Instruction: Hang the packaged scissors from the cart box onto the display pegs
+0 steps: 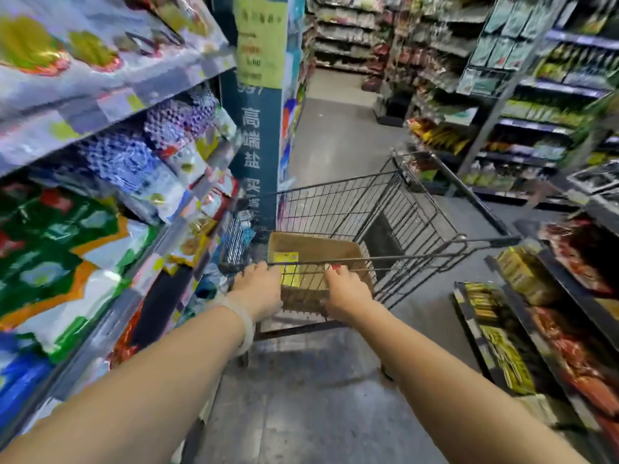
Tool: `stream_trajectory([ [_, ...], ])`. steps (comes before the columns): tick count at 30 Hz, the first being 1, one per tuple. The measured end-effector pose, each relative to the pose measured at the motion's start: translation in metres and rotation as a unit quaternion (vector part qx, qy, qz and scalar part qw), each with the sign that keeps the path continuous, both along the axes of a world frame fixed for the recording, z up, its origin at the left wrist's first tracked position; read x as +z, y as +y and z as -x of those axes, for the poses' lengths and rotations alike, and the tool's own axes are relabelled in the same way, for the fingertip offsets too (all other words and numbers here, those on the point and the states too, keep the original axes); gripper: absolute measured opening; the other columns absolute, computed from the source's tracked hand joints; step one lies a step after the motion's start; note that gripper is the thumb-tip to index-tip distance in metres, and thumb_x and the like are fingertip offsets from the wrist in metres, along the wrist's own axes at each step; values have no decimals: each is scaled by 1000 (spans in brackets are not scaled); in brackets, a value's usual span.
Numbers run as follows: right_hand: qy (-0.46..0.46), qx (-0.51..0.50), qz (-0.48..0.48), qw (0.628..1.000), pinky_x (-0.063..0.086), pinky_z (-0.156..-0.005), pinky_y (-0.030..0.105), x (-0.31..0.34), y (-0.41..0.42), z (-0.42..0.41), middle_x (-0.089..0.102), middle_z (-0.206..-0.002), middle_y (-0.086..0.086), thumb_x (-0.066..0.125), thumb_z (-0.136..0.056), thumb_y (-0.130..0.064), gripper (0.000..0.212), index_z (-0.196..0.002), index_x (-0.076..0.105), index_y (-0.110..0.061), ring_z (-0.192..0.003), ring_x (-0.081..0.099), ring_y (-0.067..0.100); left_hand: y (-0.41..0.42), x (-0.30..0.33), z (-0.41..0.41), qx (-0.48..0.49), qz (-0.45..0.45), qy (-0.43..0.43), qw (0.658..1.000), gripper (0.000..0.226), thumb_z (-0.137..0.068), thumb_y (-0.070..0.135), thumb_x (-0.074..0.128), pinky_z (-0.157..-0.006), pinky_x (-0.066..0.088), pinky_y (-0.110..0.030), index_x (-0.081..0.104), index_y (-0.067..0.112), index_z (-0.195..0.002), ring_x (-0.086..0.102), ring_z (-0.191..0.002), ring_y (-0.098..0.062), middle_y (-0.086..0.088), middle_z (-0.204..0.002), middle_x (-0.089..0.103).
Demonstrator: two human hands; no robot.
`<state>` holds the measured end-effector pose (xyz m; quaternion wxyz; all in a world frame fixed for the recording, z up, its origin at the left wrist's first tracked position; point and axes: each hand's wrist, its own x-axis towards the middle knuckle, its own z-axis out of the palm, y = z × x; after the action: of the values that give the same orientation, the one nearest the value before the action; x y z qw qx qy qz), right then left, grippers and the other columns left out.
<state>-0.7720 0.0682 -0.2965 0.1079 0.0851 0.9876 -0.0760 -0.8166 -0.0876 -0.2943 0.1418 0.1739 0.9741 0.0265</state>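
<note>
A black wire shopping cart (pixel 378 209) stands in the aisle ahead of me. A brown cardboard box (pixel 321 252) lies in its near end, with a yellow package (pixel 288 269) showing inside; the scissors themselves cannot be made out. My left hand (pixel 258 286) is wrapped over the cart's near rail at the left. My right hand (pixel 346 289) grips the same rail at the right, over the box. A pale bracelet sits on my left wrist. No display pegs can be made out in this blurred view.
Shelves of bagged goods (pixel 110 169) run close along the left, ending at a blue pillar (pixel 258 128). Low racks of packets (pixel 552 313) line the right. Grey floor (pixel 338 139) stretches ahead to more shelving at the back.
</note>
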Motion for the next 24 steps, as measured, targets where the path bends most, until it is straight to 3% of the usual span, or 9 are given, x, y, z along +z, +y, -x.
stream_trajectory([
  [12, -38, -77, 63, 994, 44, -100, 46, -83, 128, 208, 48, -130, 12, 59, -86, -21, 45, -128, 43, -12, -118, 48, 32, 97, -70, 182, 17, 15, -54, 998, 57, -86, 34, 59, -105, 38, -43, 37, 14, -134, 38, -129, -32, -12, -139, 40],
  [20, -187, -80, 92, 975, 40, -105, 43, -181, 218, 332, 41, -140, 11, 54, -89, -26, 54, -139, 35, -15, -125, 44, 32, 189, -151, 312, 88, 26, -176, 980, 67, -88, 34, 58, -108, 36, -40, 28, 12, -143, 35, -136, -30, -12, -149, 32],
  [24, -265, -121, 123, 949, 42, -99, 40, -250, 242, 358, 47, -134, 13, 50, -88, -24, 48, -134, 38, -13, -119, 48, 32, 222, -217, 340, 86, 43, -258, 961, 55, -91, 28, 54, -108, 33, -35, 36, 9, -139, 38, -134, -28, -12, -143, 40],
])
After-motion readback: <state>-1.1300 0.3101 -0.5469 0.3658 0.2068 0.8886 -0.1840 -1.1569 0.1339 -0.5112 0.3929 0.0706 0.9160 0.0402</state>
